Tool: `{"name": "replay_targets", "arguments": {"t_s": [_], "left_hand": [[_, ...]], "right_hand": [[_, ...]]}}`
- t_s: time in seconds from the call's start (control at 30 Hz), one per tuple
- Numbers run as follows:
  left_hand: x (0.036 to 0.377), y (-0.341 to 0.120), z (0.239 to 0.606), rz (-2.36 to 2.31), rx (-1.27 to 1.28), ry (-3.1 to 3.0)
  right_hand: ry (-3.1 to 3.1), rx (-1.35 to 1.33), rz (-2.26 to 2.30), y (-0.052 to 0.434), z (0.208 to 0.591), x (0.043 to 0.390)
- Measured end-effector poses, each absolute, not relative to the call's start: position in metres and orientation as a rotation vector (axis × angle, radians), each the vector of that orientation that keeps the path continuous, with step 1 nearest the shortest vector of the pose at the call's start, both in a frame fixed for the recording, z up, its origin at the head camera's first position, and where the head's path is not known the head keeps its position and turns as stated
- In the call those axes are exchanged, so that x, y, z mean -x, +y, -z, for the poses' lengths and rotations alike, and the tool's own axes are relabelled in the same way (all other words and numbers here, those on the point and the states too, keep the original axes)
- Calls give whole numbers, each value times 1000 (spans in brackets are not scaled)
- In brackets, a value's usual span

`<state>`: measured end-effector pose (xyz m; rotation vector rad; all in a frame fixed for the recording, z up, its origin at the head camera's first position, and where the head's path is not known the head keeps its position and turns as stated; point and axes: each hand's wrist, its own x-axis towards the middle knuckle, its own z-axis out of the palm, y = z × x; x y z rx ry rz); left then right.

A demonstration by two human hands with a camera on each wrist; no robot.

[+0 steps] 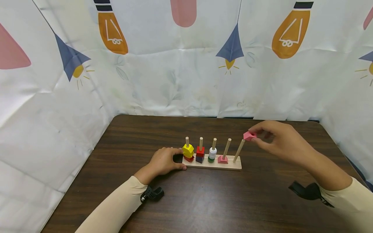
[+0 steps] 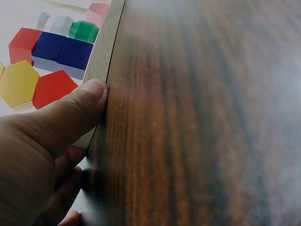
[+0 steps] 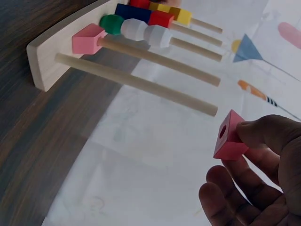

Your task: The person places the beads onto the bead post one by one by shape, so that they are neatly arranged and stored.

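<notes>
My left hand (image 1: pixel 163 161) grips the left end of a wooden peg stand (image 1: pixel 211 165), its thumb along the front edge of the base. Between thumb and fingers my right hand (image 1: pixel 279 139) pinches a pink block (image 3: pixel 229 139) with a hole through it. In the head view this block is right at the top of the rightmost peg (image 1: pixel 239 150), which bears no block. A similar pink block (image 3: pixel 88 40) sits low on the neighbouring peg. Further left come white beads (image 3: pixel 146 33) above a green bead (image 3: pixel 111 24), a red block (image 1: pixel 200 151) over dark blue, and yellow blocks (image 1: pixel 187 150) over red.
The stand rests on a dark brown wooden table (image 1: pixel 198 200). Behind and beside the table hangs a white cloth (image 1: pixel 151 81) printed with bulbs and lamps. Black straps (image 1: pixel 152 194) circle both wrists over pale sleeves.
</notes>
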<state>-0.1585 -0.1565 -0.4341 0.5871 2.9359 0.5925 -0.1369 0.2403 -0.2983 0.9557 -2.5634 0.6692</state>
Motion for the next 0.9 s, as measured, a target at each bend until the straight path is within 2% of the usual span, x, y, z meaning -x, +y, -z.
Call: {"name": "replay_targets", "arguments": {"t_s": [0.9], "left_hand": [[159,-157,435,-582,-619,2955]], "right_hand": [[-2566,-1052,-726,205,300,146]]}}
